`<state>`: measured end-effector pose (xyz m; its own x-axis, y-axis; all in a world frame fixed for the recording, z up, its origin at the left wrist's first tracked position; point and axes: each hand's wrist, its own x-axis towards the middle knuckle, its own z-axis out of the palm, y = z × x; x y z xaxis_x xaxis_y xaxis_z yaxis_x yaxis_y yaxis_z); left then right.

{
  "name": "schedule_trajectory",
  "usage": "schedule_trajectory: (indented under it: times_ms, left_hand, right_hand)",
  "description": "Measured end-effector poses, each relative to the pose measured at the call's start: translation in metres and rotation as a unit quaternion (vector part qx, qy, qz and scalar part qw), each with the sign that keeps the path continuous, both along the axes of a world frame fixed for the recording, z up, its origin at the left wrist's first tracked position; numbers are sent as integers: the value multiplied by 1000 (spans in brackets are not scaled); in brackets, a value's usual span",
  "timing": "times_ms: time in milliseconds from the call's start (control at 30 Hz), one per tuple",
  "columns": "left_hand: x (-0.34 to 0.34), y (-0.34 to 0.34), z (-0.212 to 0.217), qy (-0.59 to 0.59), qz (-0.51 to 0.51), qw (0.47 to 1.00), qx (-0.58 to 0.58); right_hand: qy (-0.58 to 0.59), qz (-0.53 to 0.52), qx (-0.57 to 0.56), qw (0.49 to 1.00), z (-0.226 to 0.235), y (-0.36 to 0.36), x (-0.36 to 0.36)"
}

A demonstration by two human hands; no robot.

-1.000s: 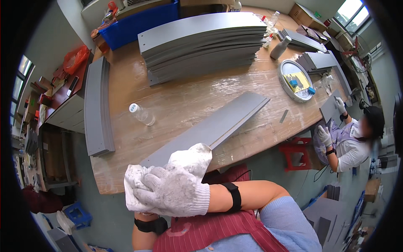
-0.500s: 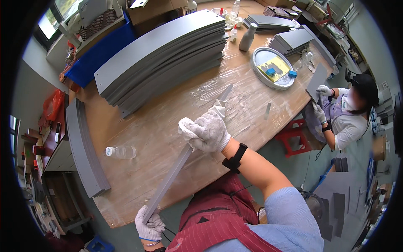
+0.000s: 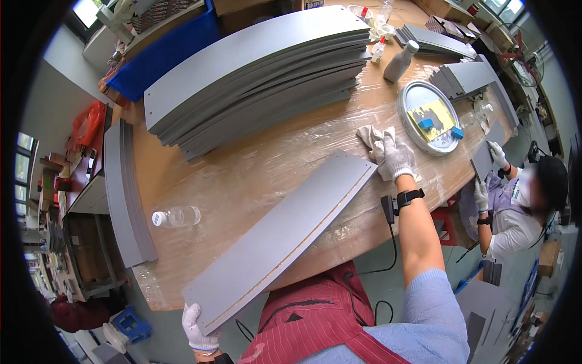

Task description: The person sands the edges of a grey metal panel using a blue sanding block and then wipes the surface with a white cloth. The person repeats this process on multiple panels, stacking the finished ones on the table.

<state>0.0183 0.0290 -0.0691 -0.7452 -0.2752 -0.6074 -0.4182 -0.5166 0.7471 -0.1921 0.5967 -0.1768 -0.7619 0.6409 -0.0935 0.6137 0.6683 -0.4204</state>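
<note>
A long flat grey board (image 3: 285,233) lies slantwise over the near part of the table, its broad face up, with a thin tan groove along its near long edge. My left hand (image 3: 197,327), in a white glove, grips the board's near left end at the table's front edge. At the far right end is my right hand (image 3: 397,159), gloved too, its fingers closed on a crumpled white cloth (image 3: 368,137). Whether this hand also touches the board's corner I cannot tell.
Plastic film covers the table (image 3: 254,176). A tall stack of grey boards (image 3: 260,67) stands at the back, another stack (image 3: 124,200) at the left beside a see-through bottle (image 3: 176,216). A round tin (image 3: 427,118) carries blue blocks. A co-worker (image 3: 515,206) sits at the right.
The board has turned from its narrow edge onto its broad face. My right hand has moved right and away with the cloth, from mid-board to the far end. My left hand keeps the near end.
</note>
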Motion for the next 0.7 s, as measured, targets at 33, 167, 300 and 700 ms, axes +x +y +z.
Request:
schedule_trajectory:
  times_ms: [33,167,300,700]
  left_hand:
    - [-11,8,15,68,-5,995,-75]
    - [-43,-4,71,158,-117,969,-147]
    - [-63,-3,116,161,-207,935,-236]
    - [-70,7,129,462,-297,531,-645]
  right_hand:
    - [56,-28,-16,998,-3,14,1]
    - [370,-14,-277,886,33,46,-18]
    - [349,102,-561,744,100,34,-15]
    - [81,675,-227,697,216,-255,90]
